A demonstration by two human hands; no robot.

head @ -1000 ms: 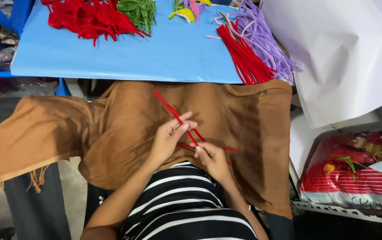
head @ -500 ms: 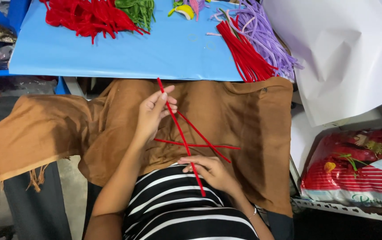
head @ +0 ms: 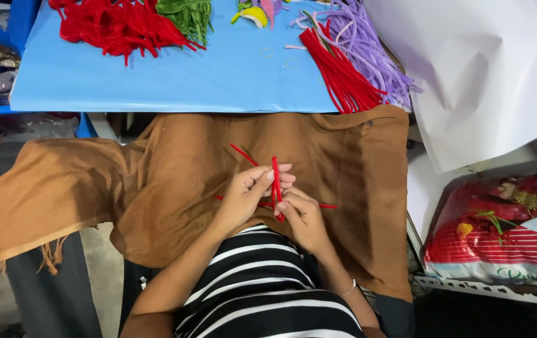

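Hands at the middle of my lap, over a brown cloth (head: pixel 174 181) draped across my knees. My left hand (head: pixel 246 194) and my right hand (head: pixel 303 216) meet fingertip to fingertip, and both are closed on a small bundle of red pipe cleaners (head: pixel 276 181). The bundle stands nearly upright between the two hands; my left fingers (head: pixel 278 178) wrap its upper part, while my right thumb and forefinger pinch its lower end. One loose red stem (head: pixel 243 154) slants up and to the left from behind my left hand, and another (head: pixel 326 206) pokes out sideways past my right hand, lying on the cloth.

Beyond my knees lies a blue sheet (head: pixel 218 69) on the table. On it, from left to right: a heap of red stems (head: pixel 115 28), a clump of green stems (head: pixel 187 15), a few yellow and pink pieces (head: pixel 256 12), a straight sheaf of red stems (head: pixel 340 72) and, touching that sheaf, a spread of purple stems (head: pixel 374 53). White paper (head: pixel 481 75) lies to the right of the sheet, and a red printed bag (head: pixel 506 231) sits below it. My striped top (head: pixel 262 281) fills the lower edge.
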